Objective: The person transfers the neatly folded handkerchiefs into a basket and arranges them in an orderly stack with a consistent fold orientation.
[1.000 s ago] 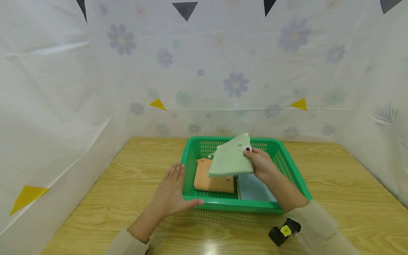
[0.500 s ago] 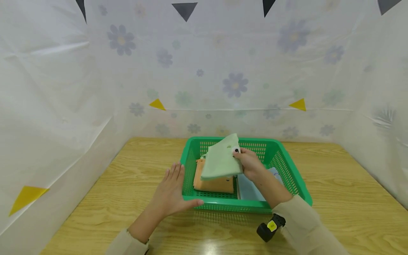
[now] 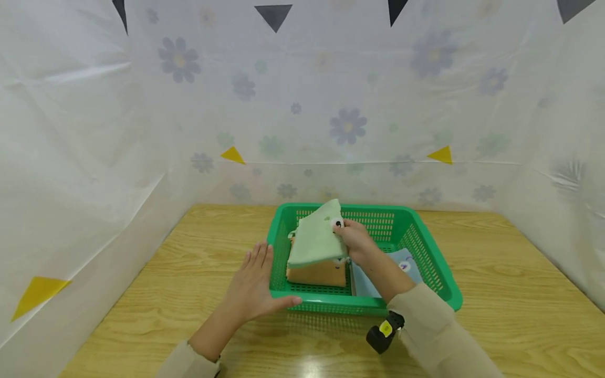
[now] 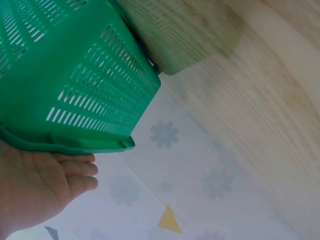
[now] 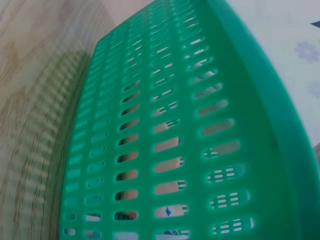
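My right hand [image 3: 360, 242] pinches the right edge of a folded light green cloth [image 3: 313, 240], beside its white-and-black eye patch. A small loop sticks out from the cloth's left side. Held at a tilt inside the green plastic basket [image 3: 331, 303], it overlaps a folded orange cloth [image 3: 319, 275] in the head view. A folded light blue cloth [image 3: 366, 281] lies in the basket's right half, partly behind my right forearm. My left hand [image 3: 250, 289], fingers straight, rests at the basket's front left corner; the left wrist view shows its fingers against the rim [image 4: 75, 150].
The basket stands on a wood-grain table [image 3: 227, 231]. A flower-print sheet [image 3: 302, 105] with yellow and dark triangles surrounds the table at the back and sides. A black wrist camera [image 3: 380, 336] is strapped to my right wrist. Slotted basket wall [image 5: 150, 125] fills the right wrist view.
My right hand has moved left with the green cloth, now over more of the orange cloth. More of the blue cloth, including its eye patch, has come into sight. My left hand stays put.
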Available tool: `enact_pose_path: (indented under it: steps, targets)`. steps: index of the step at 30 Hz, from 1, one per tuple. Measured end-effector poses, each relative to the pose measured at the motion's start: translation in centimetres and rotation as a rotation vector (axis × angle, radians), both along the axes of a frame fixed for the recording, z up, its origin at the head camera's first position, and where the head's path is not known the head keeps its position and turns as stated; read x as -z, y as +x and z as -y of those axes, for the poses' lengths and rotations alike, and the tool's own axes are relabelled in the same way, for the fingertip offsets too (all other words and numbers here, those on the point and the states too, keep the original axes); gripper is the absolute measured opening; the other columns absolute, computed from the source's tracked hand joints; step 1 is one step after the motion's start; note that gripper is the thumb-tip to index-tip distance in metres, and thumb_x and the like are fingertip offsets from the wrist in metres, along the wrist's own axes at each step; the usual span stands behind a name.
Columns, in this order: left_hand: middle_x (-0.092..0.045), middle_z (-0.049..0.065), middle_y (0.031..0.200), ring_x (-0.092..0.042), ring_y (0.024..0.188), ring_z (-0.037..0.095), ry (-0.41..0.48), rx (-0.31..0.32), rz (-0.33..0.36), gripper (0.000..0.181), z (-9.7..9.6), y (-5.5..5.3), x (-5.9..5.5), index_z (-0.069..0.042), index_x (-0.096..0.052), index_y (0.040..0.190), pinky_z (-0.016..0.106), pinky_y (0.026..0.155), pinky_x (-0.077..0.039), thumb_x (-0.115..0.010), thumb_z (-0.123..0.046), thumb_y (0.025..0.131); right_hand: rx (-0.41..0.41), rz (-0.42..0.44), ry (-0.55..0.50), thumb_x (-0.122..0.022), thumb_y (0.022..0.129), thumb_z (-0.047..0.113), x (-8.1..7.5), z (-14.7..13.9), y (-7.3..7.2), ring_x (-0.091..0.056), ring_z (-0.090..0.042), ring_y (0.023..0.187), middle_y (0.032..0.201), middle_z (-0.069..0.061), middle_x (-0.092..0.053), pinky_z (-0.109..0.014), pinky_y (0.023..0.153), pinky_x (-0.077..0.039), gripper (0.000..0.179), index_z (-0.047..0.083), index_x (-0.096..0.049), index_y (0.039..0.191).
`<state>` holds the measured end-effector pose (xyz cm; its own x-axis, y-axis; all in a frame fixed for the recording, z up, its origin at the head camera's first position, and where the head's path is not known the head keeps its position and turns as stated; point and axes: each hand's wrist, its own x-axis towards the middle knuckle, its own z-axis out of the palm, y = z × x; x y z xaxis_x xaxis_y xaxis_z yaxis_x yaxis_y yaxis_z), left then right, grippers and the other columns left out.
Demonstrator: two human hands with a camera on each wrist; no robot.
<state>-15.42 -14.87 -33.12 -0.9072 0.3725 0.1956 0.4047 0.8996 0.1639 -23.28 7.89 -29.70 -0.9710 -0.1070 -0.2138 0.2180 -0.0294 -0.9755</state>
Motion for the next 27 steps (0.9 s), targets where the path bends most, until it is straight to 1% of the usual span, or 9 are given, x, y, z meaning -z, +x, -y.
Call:
enact_pose_path:
  steps: [3, 7, 10, 14, 20, 25, 27]
  targets:
    - [-0.013, 0.023, 0.153, -0.01, 0.144, 0.034, -0.003, 0.001, -0.006, 0.119, -0.1, -0.1, 0.0, 0.006, -0.016, 0.146, 0.048, 0.117, -0.015, -0.045, -0.082, 0.071, 0.008, -0.005, 0.019, -0.035, 0.101, 0.01, 0.2, 0.3, -0.3, -0.043, -0.035, 0.124, 0.138, -0.024, -0.04, -0.046, 0.103, -0.04, 0.045, -0.004, -0.028, 0.144]
    - [-0.013, 0.023, 0.153, -0.01, 0.143, 0.034, -0.006, 0.005, -0.006, 0.121, -0.1, -0.1, 0.0, 0.006, -0.017, 0.146, 0.048, 0.117, -0.016, -0.042, -0.085, 0.07, 0.011, -0.008, 0.05, -0.036, 0.101, 0.009, 0.5, 0.5, -0.6, -0.044, -0.036, 0.123, 0.136, -0.025, -0.041, -0.046, 0.103, -0.04, 0.044, -0.006, -0.029, 0.142]
    - [-0.013, 0.023, 0.153, -0.01, 0.143, 0.034, -0.003, 0.008, 0.0, 0.122, -0.1, -0.1, -0.1, 0.006, -0.016, 0.146, 0.049, 0.117, -0.016, -0.041, -0.086, 0.069, -0.003, -0.005, 0.065, -0.034, 0.101, 0.009, 0.6, 0.7, -0.8, -0.043, -0.037, 0.125, 0.137, -0.026, -0.04, -0.047, 0.104, -0.04, 0.044, -0.007, -0.028, 0.142]
    - [-0.013, 0.023, 0.153, -0.01, 0.143, 0.034, 0.008, 0.01, 0.003, 0.121, -0.2, -0.1, -0.1, 0.006, -0.016, 0.146, 0.049, 0.116, -0.016, -0.043, -0.085, 0.07, -0.02, 0.009, 0.069, -0.033, 0.102, 0.008, 0.8, 1.0, -1.1, -0.043, -0.037, 0.125, 0.137, -0.024, -0.039, -0.047, 0.104, -0.04, 0.043, -0.005, -0.028, 0.143]
    - [-0.015, 0.024, 0.153, -0.012, 0.143, 0.035, 0.01, 0.012, -0.013, 0.12, -0.1, 0.0, -0.1, 0.007, -0.018, 0.145, 0.049, 0.116, -0.016, -0.046, -0.083, 0.07, -0.016, 0.008, 0.108, -0.032, 0.101, 0.007, 0.9, 1.8, -1.0, -0.046, -0.036, 0.12, 0.133, -0.024, -0.042, -0.047, 0.099, -0.043, 0.042, -0.005, -0.029, 0.141]
    - [-0.016, 0.025, 0.152, -0.013, 0.143, 0.035, 0.006, 0.015, -0.03, 0.12, 0.0, 0.0, -0.1, 0.007, -0.019, 0.145, 0.049, 0.116, -0.017, -0.047, -0.082, 0.07, -0.014, -0.008, 0.091, -0.03, 0.101, 0.005, 0.8, 2.3, -0.8, -0.044, -0.037, 0.122, 0.134, -0.025, -0.04, -0.048, 0.101, -0.042, 0.041, -0.007, -0.028, 0.14]
    - [-0.017, 0.025, 0.152, -0.014, 0.143, 0.036, 0.007, 0.013, -0.034, 0.119, 0.0, 0.0, -0.1, 0.008, -0.019, 0.145, 0.049, 0.116, -0.017, -0.047, -0.081, 0.071, -0.023, -0.013, 0.102, -0.029, 0.101, 0.004, 0.8, 2.5, -0.8, -0.044, -0.038, 0.122, 0.134, -0.026, -0.04, -0.048, 0.101, -0.042, 0.041, -0.008, -0.028, 0.14]
